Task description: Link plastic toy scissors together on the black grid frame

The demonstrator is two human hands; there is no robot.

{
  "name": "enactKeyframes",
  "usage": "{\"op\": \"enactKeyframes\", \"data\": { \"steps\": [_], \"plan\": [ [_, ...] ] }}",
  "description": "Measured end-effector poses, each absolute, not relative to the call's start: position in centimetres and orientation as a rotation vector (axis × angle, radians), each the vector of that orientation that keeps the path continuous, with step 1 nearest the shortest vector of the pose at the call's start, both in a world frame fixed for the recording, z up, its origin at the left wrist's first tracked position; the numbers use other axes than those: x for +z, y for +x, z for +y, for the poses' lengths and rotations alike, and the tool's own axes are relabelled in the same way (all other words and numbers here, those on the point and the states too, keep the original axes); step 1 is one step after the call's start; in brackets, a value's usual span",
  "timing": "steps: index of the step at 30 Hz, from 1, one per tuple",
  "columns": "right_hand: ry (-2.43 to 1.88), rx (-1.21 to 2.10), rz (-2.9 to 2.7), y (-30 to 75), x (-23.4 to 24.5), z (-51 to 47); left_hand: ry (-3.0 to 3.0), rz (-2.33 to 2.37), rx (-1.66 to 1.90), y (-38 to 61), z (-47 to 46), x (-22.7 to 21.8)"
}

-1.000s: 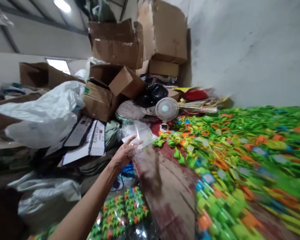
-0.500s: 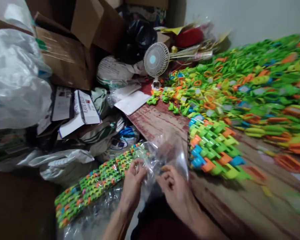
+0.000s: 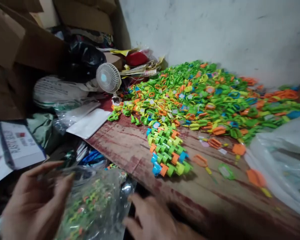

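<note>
Left hand [image 3: 37,200] at the bag's left side, thumb and forefinger bent — the blur won't let me tell if they grip. Right hand [image 3: 150,216], fingers half curled by the right edge of the clear plastic bag [image 3: 118,198], its hold unclear too. Colourful pieces show through the film. Beyond — a worn tabletop [image 3: 130,141], a bright interlocked block [image 3: 167,151], a green-and-orange heap [image 3: 202,100], a white fan [image 3: 108,78].

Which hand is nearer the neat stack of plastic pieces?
Right: the right hand is below the stack in the picture; the left hand is farther off, at lower left.
</note>
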State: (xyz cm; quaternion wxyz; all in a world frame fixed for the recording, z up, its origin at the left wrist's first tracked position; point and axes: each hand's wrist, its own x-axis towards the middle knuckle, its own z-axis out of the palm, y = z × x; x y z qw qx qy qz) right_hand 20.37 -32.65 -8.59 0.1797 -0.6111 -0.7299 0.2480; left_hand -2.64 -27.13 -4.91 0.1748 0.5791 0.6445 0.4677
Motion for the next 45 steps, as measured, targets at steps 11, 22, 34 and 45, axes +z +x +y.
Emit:
{"op": "enactKeyframes", "data": {
  "steps": [11,22,34,45],
  "plan": [
    [-1.647,-0.406,-2.087,27.7,3.0,-16.4,3.159,1.398,0.786,12.0,-16.1,3.3],
    [-2.054,-0.703,-1.887,37.4,4.5,-10.7,2.969,1.925,0.99,14.8,-6.3,5.9],
    [-1.852,-0.556,-1.851,36.7,-1.3,-9.1,2.907,1.634,1.088,19.9,-5.4,2.3],
    [-2.182,-0.493,-1.768,40.4,-1.0,-8.5,3.137,1.284,0.942,18.6,-5.8,3.3]
  ]
}}
